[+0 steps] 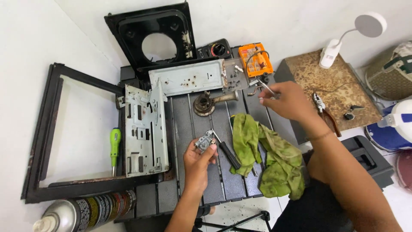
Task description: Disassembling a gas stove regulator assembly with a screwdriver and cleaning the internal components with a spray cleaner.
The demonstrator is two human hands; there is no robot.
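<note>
Left hand [198,160] grips a small grey valve [204,141] above the counter's [184,116] front middle; right hand [288,101] pinches a thin tool [265,86] near the back edge; loose screws [234,75] there may scatter if that hand knocks them; the valve could slip from its light grip.

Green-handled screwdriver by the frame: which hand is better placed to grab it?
Probably left. The left hand holds a small grey metal part but sits nearer the green-handled screwdriver. The right hand is far across, pinching a thin tool.
</note>
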